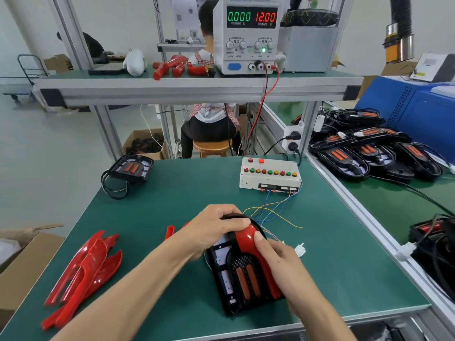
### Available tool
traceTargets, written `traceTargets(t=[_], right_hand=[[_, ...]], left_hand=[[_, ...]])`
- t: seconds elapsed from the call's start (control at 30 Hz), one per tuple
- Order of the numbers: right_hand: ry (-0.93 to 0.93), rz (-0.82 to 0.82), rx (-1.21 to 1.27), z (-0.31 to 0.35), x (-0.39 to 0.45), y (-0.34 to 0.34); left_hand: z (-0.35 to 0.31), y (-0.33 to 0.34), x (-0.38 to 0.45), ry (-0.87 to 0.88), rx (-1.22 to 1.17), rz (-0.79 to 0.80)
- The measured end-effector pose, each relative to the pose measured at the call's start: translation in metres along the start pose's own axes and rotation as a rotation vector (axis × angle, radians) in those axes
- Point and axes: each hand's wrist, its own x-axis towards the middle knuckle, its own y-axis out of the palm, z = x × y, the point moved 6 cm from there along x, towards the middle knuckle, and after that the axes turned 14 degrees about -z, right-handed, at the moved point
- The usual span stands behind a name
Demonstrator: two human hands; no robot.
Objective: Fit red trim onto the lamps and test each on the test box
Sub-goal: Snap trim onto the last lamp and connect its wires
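On the green bench (152, 242), both hands curl around the lamp (242, 279), left hand (214, 230) and right hand (278, 257) pressing its red trim (248, 238).

Two hands are in view, the left hand (216, 232) and the right hand (278, 257), both on one lamp (236, 279) carrying one red trim (248, 238). A second lamp (131, 168) lies alone at the far left of the mat. One test box (269, 174) and one power supply (248, 35) are present. Loose red trims (86, 271) lie stacked, at least three. The lamp pile (374, 148) holds at least six; the exact number cannot be told.
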Motion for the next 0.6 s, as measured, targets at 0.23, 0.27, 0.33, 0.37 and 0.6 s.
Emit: traceTargets(t=[0.23, 0.27, 0.33, 0.37, 0.6], right_hand=[[-0.053, -0.017, 0.108, 0.013, 0.005, 0.001], [-0.050, -0.034, 0.126, 0.011, 0.005, 0.000], [-0.034, -0.067, 0.177, 0.008, 0.003, -0.002], [-0.027, -0.075, 0.201, 0.007, 0.002, -0.003], [0.024, -0.024, 0.248, 0.012, 0.003, -0.004]], left_hand=[[-0.006, 0.008, -0.005, 0.017, 0.004, -0.021], [-0.003, 0.006, -0.006, -0.017, -0.049, -0.053], [0.003, 0.003, -0.009, -0.060, -0.112, -0.098], [0.004, 0.003, -0.012, -0.049, -0.109, -0.108], [0.009, 0.016, -0.022, -0.030, -0.211, -0.166]])
